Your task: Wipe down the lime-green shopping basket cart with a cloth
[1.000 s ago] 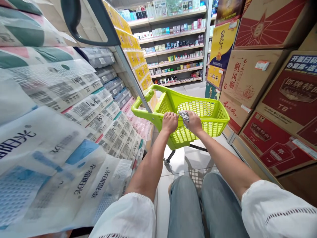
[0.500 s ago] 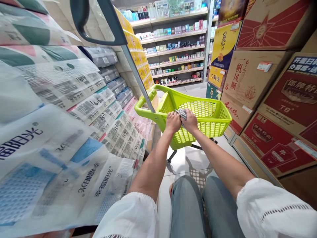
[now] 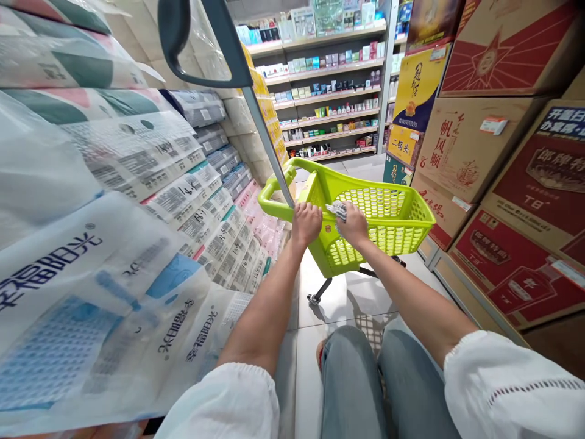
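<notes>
Head view: the cart (image 3: 328, 261) stands on the floor (image 3: 336, 314) beyond the knees (image 3: 350, 341), between packs (image 3: 173, 189) and boxes (image 3: 479, 143).
Left hand (image 3: 307, 224): fingers curled over the near rim (image 3: 393, 223) beside the pole (image 3: 267, 143), probably to steady it.
Right hand (image 3: 353, 225): closed on a cloth (image 3: 337, 211) at that rim (bunched, perhaps, to fit the palm).
Cart: lime green, lattice-sided, dark-legged.

Cart (image 3: 326, 256) stands before you, between stacked packs (image 3: 201, 225) on your left and cartons (image 3: 475, 152) on your right — shelves (image 3: 329, 39) beyond it. Your left hand (image 3: 307, 222) lies on its near side; cloth (image 3: 337, 210) in your right hand (image 3: 353, 227), farther right along that side.
</notes>
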{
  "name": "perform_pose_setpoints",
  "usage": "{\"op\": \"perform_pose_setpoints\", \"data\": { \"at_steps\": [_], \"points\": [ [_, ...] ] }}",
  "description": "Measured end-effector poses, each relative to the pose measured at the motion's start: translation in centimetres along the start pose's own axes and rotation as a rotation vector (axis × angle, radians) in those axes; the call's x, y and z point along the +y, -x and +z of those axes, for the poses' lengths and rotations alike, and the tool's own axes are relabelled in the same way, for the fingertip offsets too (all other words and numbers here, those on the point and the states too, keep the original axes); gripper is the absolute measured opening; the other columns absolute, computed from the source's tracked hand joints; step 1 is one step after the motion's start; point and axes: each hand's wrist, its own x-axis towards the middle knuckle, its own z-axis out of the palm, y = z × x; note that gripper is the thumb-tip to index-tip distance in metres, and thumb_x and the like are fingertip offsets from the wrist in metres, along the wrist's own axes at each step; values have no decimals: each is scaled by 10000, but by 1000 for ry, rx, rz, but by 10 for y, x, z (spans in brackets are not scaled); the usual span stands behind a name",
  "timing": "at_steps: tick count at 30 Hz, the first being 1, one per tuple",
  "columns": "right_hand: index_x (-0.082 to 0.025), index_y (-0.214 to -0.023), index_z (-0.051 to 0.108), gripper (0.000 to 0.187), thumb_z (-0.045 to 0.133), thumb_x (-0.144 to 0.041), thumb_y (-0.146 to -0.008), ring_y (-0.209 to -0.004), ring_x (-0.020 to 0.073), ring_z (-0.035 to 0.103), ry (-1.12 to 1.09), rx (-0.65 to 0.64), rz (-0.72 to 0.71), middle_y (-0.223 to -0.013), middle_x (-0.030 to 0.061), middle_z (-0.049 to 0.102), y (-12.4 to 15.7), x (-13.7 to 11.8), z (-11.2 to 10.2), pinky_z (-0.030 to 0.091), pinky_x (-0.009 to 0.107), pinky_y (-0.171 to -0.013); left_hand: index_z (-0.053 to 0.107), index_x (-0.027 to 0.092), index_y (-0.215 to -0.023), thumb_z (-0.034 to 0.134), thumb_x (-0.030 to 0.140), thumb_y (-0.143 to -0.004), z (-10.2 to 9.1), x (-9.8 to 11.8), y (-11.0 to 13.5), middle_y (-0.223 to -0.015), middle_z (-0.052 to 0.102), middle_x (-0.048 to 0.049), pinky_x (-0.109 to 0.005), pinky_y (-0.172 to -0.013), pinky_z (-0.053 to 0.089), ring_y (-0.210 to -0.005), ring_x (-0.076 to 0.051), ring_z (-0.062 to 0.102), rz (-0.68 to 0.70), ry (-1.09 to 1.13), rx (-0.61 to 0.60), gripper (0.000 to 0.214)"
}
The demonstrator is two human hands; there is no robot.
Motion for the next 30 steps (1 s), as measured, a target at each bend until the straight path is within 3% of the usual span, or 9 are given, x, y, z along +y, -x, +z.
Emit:
{"op": "perform_pose_setpoints", "data": {
  "at_steps": [3, 6, 10, 18, 21, 25, 27, 30],
  "points": [
    [-199, -1248, 490, 396, 460, -285, -862, -1060, 224, 554, -63, -10, -25, -1189, 91, 602, -8, -31, 16, 419, 337, -922, 605, 178, -894, 338, 248, -922, 0, 1, 3, -965, 629, -140, -421, -1009, 317, -1026, -284, 529, 21, -30, -13, 278],
    [-210, -1272, 480, 408, 460, -317, -878, -1063, 226, 550, -67, -4, -57, -1212, 88, 588, -9, -38, 20, 425, 336, -921, 606, 179, -894, 368, 233, -903, -1, -2, 5, -977, 626, -140, -417, -1012, 315, -1037, -287, 527, 23, -8, -19, 244],
    [-240, -1267, 516, 406, 511, -318, -869, -1044, 231, 552, -14, -49, -175, -1204, 70, 598, -4, -20, 8, 435, 325, -905, 596, 182, -875, 315, 300, -945, -1, -3, 6, -924, 623, -135, -422, -1002, 319, -1007, -277, 542, 21, 20, 20, 313],
    [-268, -1225, 566, 394, 559, -266, -831, -1027, 233, 560, 68, -75, -119, -1187, 54, 622, 5, 42, -25, 432, 332, -897, 613, 179, -846, 281, 314, -958, -1, 2, 2, -882, 628, -134, -429, -979, 326, -962, -273, 546, -21, -29, 45, 376],
    [-250, -1195, 570, 386, 567, -264, -809, -1014, 232, 570, 38, -80, -69, -1172, 54, 634, 0, 50, -25, 436, 336, -887, 627, 161, -839, 296, 250, -940, 2, 16, -3, -883, 635, -147, -430, -988, 318, -964, -276, 546, -14, -72, 30, 357],
    [-226, -1135, 579, 332, 545, -278, -809, -975, 229, 586, -6, -60, -12, -1100, 63, 652, -8, 44, -19, 451, 334, -849, 631, 167, -857, 340, 203, -911, 16, 54, -11, -905, 656, -117, -394, -933, 357, -908, -248, 563, 101, -14, -84, 298],
    [-229, -1140, 573, 329, 525, -276, -818, -984, 224, 584, -35, -49, -13, -1104, 61, 644, -8, 42, -17, 453, 329, -854, 629, 164, -843, 395, 214, -882, 24, 70, -13, -900, 661, -122, -401, -893, 372, -901, -261, 569, 22, 4, -154, 242],
    [-235, -1183, 561, 353, 512, -297, -839, -1016, 226, 568, -38, -53, -43, -1135, 64, 627, -6, 43, -16, 444, 334, -895, 621, 166, -854, 404, 217, -878, 33, 80, -11, -920, 662, -128, -409, -931, 351, -946, -266, 563, -40, 16, -163, 225]
  ]
}}
